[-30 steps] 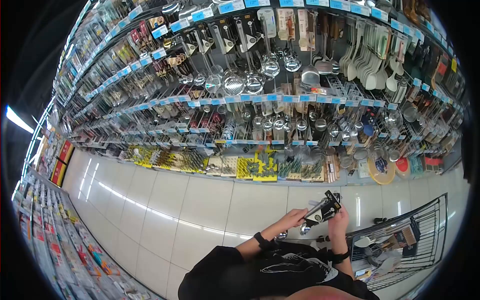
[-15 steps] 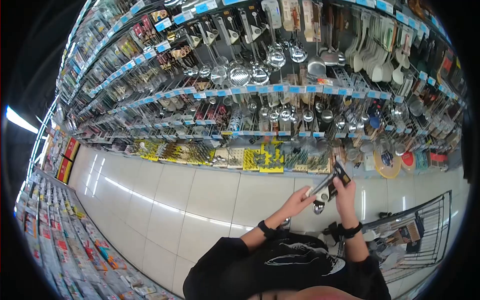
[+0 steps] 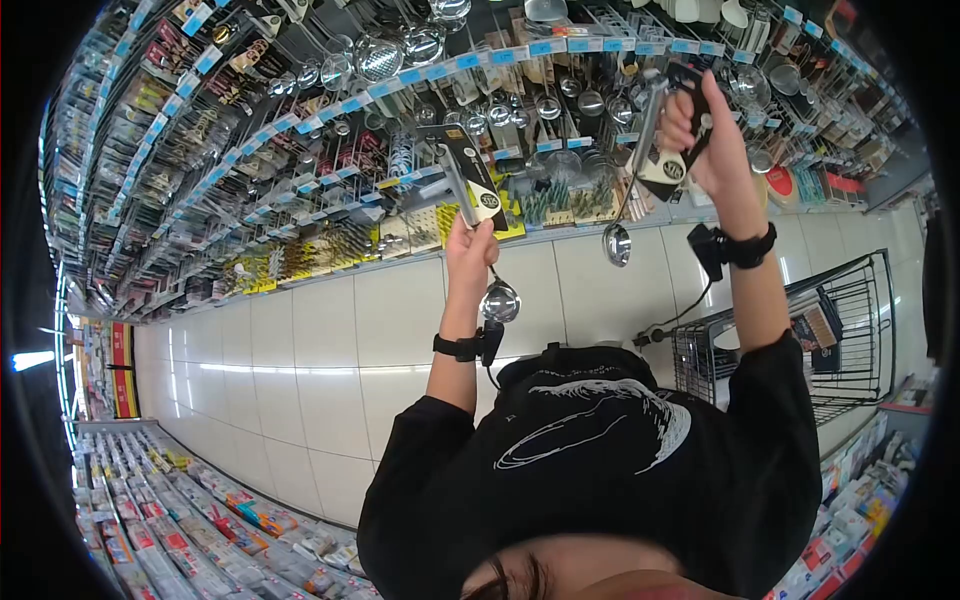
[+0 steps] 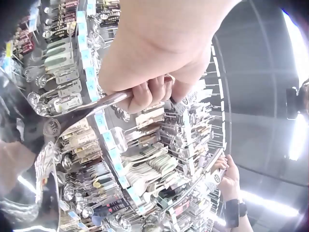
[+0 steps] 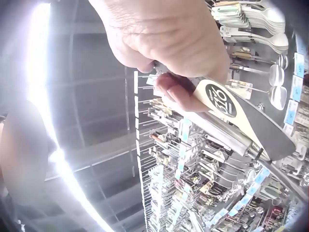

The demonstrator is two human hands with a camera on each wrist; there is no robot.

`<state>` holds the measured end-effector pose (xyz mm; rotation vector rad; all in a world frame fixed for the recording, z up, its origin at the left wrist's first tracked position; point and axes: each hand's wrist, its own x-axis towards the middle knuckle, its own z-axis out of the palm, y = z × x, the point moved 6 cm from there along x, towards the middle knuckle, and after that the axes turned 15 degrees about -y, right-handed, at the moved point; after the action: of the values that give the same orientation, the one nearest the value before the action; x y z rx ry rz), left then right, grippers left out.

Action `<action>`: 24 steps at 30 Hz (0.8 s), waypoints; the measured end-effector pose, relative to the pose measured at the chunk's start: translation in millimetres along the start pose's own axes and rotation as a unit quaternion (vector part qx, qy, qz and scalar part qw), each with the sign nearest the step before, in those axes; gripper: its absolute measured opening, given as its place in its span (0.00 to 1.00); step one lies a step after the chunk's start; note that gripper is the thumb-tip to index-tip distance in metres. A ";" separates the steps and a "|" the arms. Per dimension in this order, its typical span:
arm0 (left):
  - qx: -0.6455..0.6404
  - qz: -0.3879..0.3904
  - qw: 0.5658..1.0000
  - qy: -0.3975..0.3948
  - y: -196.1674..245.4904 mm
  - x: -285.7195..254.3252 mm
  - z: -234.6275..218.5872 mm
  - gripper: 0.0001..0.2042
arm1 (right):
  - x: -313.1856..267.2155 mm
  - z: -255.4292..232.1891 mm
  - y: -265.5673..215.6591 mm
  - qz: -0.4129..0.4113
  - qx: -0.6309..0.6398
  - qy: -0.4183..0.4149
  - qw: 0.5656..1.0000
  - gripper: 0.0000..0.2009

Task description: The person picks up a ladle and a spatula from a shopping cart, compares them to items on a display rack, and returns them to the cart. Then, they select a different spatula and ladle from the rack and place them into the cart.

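My left hand [image 3: 470, 250] grips the lower handle of a ladle [image 3: 500, 302], held upright with its shiny round bowl hanging below the fist. A black and cream card [image 3: 488, 200] is fixed along that handle. In the left wrist view the steel bowl [image 4: 29, 193] fills the lower left and mirrors its surroundings. Farther out to the right and higher, my right hand [image 3: 722, 150] holds a second ladle [image 3: 617, 245] by its handle, bowl pointing down. Its similar card is marked 316 [image 5: 221, 100] in the right wrist view. The two ladles hang apart.
Shelves of hanging kitchen utensils [image 3: 380, 60] with blue price labels run across the front. Yellow boxes [image 3: 262, 275] line the bottom shelf. A wire shopping cart [image 3: 850, 340] holding goods stands to the right on the tiled floor [image 3: 330, 400]. Another stocked shelf [image 3: 180, 520] lies behind at left.
My hands, close together before, have spread apart: the left moved left and up, the right went up toward the shelves. Each now holds a separate ladle. The head view has tilted lower.
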<state>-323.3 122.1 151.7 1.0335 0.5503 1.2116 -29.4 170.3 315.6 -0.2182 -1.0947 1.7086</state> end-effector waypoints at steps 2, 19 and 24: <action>0.039 -0.001 0.999 0.010 2.6 -0.5 0.8 0.12 | 13.7 9.7 -7.1 0.004 -0.012 -0.021 1.000 0.22; 0.113 0.020 0.993 -0.026 -31.6 23.0 48.3 0.29 | 65.3 90.0 28.3 -0.034 -0.009 0.009 0.999 0.19; 0.074 0.013 0.996 -0.048 -30.3 22.3 36.4 0.28 | 72.6 82.0 27.3 -0.006 -0.049 0.003 0.999 0.20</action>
<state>-272.0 130.2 145.8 1.2208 0.5600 1.1511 -129.1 183.8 366.8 -0.2773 -1.1748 1.6434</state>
